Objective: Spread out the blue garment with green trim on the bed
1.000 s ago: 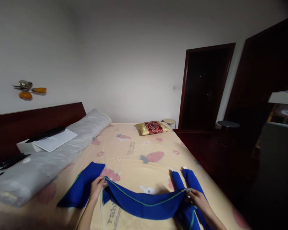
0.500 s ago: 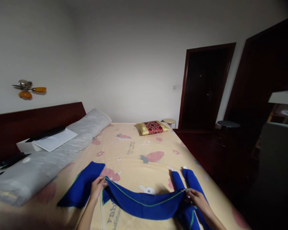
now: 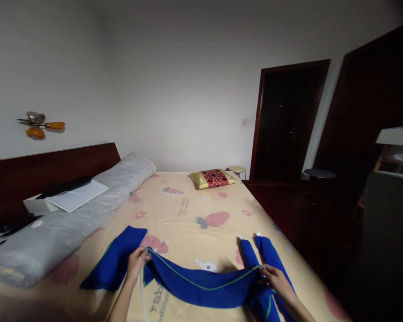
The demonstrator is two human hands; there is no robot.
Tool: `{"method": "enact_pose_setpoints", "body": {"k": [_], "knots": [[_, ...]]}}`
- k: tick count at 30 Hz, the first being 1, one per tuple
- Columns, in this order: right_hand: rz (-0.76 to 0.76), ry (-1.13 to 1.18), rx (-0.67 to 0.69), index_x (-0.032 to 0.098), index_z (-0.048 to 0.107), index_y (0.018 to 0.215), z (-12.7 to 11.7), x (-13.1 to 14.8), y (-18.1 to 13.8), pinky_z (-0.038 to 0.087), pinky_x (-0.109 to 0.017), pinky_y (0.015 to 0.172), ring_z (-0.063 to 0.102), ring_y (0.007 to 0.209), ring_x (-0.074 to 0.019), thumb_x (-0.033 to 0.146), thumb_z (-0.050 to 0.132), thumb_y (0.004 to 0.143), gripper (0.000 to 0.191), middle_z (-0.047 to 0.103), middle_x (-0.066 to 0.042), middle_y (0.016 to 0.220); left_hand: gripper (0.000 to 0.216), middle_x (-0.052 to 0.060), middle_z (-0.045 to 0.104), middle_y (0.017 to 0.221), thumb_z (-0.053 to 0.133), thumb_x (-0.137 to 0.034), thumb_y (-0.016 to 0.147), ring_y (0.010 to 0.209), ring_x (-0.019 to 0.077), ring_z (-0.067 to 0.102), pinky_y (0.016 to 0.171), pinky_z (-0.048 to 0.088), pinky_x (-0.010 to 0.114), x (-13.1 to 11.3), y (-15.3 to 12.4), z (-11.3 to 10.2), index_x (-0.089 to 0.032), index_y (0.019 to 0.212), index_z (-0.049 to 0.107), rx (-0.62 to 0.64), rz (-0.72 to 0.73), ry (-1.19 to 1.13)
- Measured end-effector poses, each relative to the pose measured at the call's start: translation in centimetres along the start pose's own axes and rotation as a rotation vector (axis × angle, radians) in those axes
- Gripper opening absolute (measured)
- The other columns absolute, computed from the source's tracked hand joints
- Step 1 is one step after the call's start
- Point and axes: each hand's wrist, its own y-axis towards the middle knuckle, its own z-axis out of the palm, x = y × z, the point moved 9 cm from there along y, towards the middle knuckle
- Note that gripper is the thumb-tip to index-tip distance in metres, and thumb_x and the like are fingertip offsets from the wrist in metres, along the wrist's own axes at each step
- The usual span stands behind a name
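Observation:
A strip of blue cloth (image 3: 204, 288) with green stitching along its edge hangs between my two hands, sagging in the middle above the bed. My left hand (image 3: 138, 260) pinches its left end, where a thin white tape (image 3: 143, 290) dangles below. At the other end, my right hand (image 3: 274, 278) grips the upper corner between thumb and fingers. Another flat blue cloth piece (image 3: 116, 259) lies on the bed just left of my left hand. Beneath and behind my right hand lie two blue rolls (image 3: 249, 252) (image 3: 268, 250), partly covered by the hand and the strip.
The bed (image 3: 188, 223) wears a cream sheet printed with rabbits and carrots. A grey bolster (image 3: 97, 214) runs along the headboard (image 3: 53, 165), with white papers (image 3: 77, 195) on it. A gold and red cushion (image 3: 213, 178) lies at the far edge, near a stool (image 3: 237, 169).

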Motion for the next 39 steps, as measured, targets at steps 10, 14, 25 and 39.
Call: {"method": "enact_pose_setpoints", "body": {"k": [10, 14, 25, 39], "knots": [[0.003, -0.009, 0.011, 0.021, 0.063, 0.067, 0.2, -0.1, 0.2, 0.042, -0.032, 0.055, 0.065, 0.06, -0.0213, 0.053, 0.059, 0.062, 0.032, 0.062, 0.001, 0.061, 0.042, 0.003, 0.072, 0.058, 0.074, -0.055, 0.047, 0.061, 0.0235, 0.069, 0.057, 0.05, 0.032, 0.1, -0.1, 0.1, -0.018, 0.066, 0.067, 0.002, -0.008, -0.017], [0.01, -0.012, 0.014, 0.021, 0.062, 0.066, 0.2, -0.1, 0.1, 0.044, -0.033, 0.057, 0.065, 0.062, -0.0218, 0.053, 0.06, 0.062, 0.032, 0.063, 0.0, 0.062, 0.038, 0.002, 0.071, 0.056, 0.074, -0.052, 0.048, 0.059, 0.0224, 0.068, 0.06, 0.052, 0.032, 0.2, 0.0, 0.2, -0.019, 0.064, 0.067, 0.004, -0.016, -0.031], [0.043, 0.013, 0.046, 0.021, 0.061, 0.064, 0.9, -1.0, 0.5, 0.044, -0.031, 0.057, 0.062, 0.057, -0.0183, 0.053, 0.062, 0.056, 0.034, 0.057, 0.003, 0.058, 0.039, 0.002, 0.07, 0.056, 0.074, -0.051, 0.047, 0.059, 0.0218, 0.067, 0.057, 0.049, 0.031, 0.1, -0.3, 0.3, -0.018, 0.064, 0.067, 0.007, -0.026, -0.034], [0.013, -0.013, 0.053, 0.022, 0.058, 0.064, 1.3, -1.7, 0.7, 0.044, -0.029, 0.054, 0.061, 0.056, -0.0179, 0.052, 0.059, 0.061, 0.03, 0.054, 0.004, 0.055, 0.038, 0.002, 0.07, 0.055, 0.074, -0.051, 0.046, 0.057, 0.0213, 0.067, 0.054, 0.048, 0.029, 0.7, 0.0, 0.5, -0.018, 0.062, 0.066, 0.009, -0.023, -0.019]]}}
